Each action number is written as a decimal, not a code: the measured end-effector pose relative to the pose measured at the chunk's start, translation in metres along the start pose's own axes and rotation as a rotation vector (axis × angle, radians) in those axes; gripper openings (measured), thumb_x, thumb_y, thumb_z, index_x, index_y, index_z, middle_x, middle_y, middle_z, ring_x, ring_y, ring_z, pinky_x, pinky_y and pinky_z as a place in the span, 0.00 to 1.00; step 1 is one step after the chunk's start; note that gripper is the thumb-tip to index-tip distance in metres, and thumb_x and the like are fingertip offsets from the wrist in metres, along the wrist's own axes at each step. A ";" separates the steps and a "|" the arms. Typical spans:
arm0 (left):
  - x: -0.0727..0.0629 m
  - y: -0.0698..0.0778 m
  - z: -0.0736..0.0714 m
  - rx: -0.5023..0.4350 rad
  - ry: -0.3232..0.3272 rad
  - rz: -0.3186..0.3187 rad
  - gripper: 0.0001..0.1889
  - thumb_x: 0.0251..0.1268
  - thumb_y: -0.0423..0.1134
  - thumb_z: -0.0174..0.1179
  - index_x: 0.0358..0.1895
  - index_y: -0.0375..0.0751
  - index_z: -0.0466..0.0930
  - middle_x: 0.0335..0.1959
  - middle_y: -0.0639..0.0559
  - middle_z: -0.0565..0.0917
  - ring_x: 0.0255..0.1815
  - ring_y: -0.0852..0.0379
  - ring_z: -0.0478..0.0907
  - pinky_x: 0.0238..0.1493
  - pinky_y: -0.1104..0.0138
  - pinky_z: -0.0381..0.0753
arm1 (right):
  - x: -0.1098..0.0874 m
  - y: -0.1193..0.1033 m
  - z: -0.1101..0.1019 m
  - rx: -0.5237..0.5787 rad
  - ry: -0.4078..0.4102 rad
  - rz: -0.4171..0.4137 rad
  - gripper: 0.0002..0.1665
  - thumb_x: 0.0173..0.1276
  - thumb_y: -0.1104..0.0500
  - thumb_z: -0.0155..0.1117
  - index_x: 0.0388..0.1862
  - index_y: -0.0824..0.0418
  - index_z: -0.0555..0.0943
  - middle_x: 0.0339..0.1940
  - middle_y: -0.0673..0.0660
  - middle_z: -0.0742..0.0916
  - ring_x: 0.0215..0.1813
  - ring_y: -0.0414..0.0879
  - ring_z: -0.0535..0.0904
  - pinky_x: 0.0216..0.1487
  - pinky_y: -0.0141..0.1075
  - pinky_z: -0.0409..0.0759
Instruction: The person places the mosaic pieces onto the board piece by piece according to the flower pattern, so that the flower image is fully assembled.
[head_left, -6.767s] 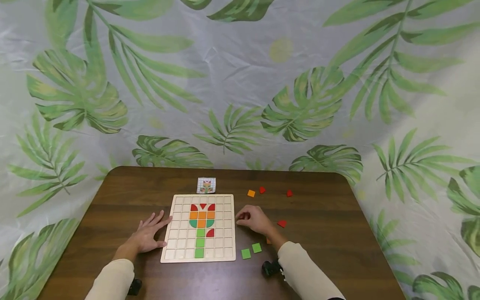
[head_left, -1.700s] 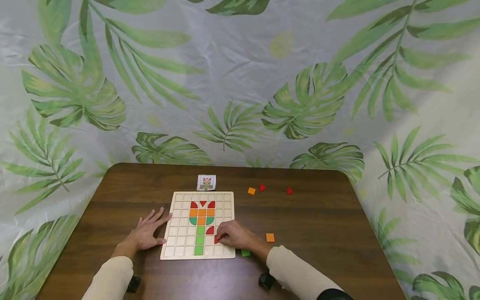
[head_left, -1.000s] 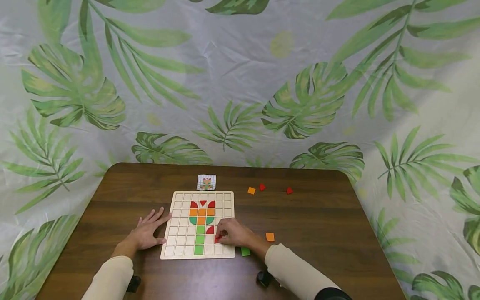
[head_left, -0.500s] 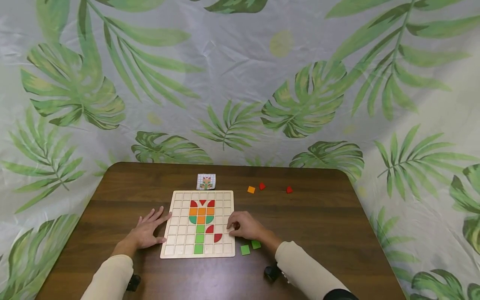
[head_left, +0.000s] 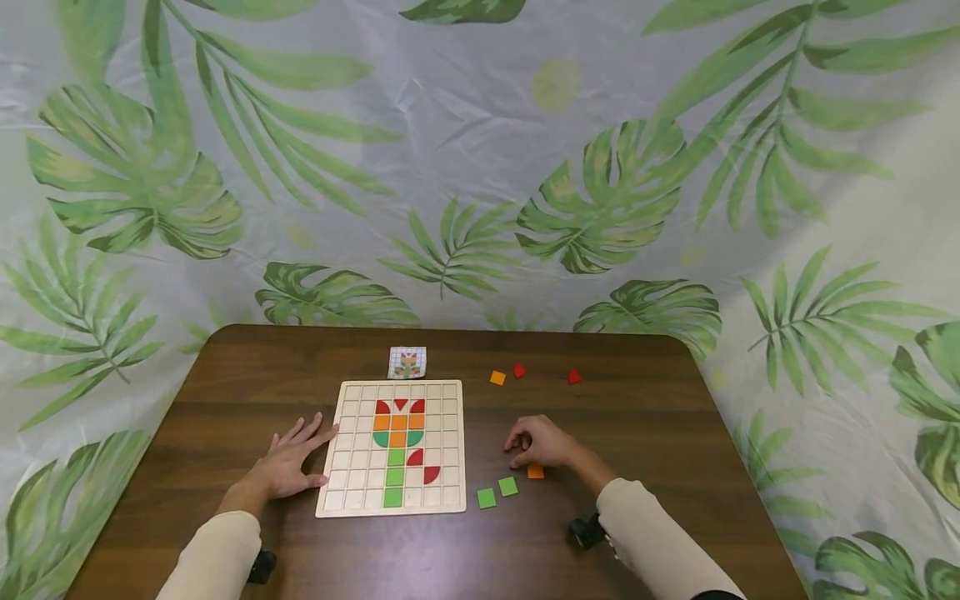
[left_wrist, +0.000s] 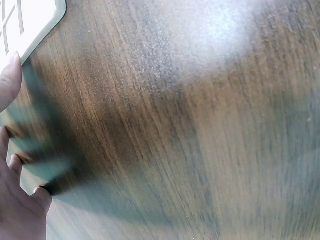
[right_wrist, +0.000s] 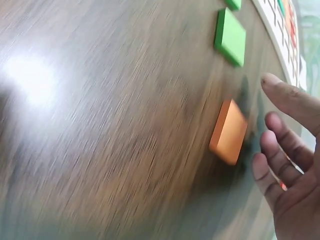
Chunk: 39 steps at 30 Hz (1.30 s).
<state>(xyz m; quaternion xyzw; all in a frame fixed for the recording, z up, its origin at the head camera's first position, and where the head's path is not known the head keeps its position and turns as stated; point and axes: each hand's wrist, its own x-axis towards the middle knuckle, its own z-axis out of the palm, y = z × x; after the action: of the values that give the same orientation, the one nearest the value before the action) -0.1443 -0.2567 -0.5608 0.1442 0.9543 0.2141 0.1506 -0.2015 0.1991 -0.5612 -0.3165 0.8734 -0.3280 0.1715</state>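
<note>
My left hand (head_left: 285,468) rests with spread fingers on the table, its thumb and index finger at the left edge of a wooden grid board (head_left: 352,458). On the board, red, orange and green pieces form a tulip shape; two red quarter-round pieces, one of them a red quarter-round tile (head_left: 432,475), sit right of the green stem (head_left: 394,477). Right of the board my right hand (head_left: 551,443) hovers over the table with loosely bent fingers, nothing between them. An orange square tile (right_wrist: 230,132) lies just below it, partly covered by the hand in the head view.
Two green square tiles (head_left: 507,486) lie between board and right hand. Toward the back are another orange square (head_left: 498,378) and two red pieces (head_left: 574,377). A pattern card (head_left: 407,363) lies behind the board. A leaf-print cloth (head_left: 465,125) hangs behind the table.
My right hand set a red quarter-round tile on the board, released it and moved right, off the board. A red piece near the table's right middle is gone. My left hand stayed.
</note>
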 end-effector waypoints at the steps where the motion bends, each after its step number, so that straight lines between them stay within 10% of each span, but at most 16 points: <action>1: 0.000 0.000 0.000 0.000 0.000 -0.002 0.45 0.50 0.55 0.68 0.73 0.44 0.61 0.75 0.32 0.52 0.73 0.27 0.45 0.62 0.28 0.41 | -0.003 0.002 -0.002 -0.001 -0.011 0.009 0.11 0.51 0.61 0.78 0.33 0.61 0.86 0.29 0.53 0.81 0.30 0.45 0.74 0.31 0.27 0.72; 39: -0.001 0.003 -0.002 0.009 -0.008 -0.008 0.45 0.50 0.54 0.69 0.73 0.44 0.61 0.74 0.31 0.53 0.72 0.26 0.46 0.62 0.28 0.42 | -0.031 0.017 -0.004 -0.084 -0.033 0.068 0.14 0.48 0.61 0.80 0.31 0.57 0.83 0.31 0.47 0.77 0.33 0.40 0.71 0.35 0.29 0.71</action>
<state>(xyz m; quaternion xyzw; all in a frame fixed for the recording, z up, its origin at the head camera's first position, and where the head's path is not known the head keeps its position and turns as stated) -0.1435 -0.2555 -0.5574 0.1418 0.9552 0.2088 0.1548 -0.1886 0.2315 -0.5670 -0.2990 0.8936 -0.2799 0.1835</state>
